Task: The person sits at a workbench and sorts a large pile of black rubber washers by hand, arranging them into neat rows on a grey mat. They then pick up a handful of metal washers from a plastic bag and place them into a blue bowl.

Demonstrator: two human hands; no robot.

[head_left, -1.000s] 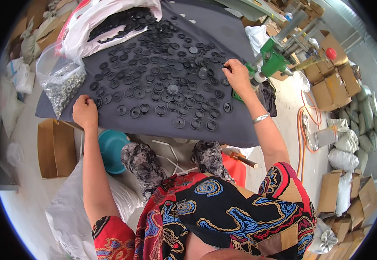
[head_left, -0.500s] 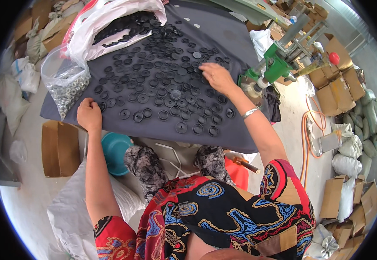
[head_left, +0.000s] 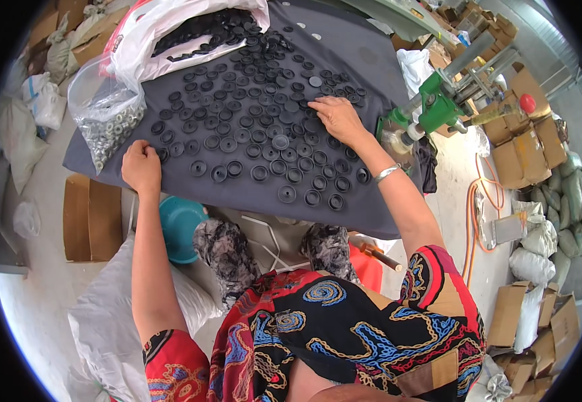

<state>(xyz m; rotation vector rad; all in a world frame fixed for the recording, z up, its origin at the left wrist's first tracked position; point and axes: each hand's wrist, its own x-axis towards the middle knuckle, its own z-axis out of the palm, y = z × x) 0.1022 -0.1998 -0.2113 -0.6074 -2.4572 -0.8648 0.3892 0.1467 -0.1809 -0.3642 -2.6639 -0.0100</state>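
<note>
Black discs (head_left: 243,136) lie mostly left of our right hand (head_left: 340,119), fingers bent over some, grasp hidden from us.

Black discs (head_left: 242,136) are partly covered by the right hand (head_left: 338,120); the pale sack (head_left: 133,47) is cut off by the top edge.

Left hand (head_left: 141,167) curled — right hand (head_left: 338,119) palm-down.
</note>
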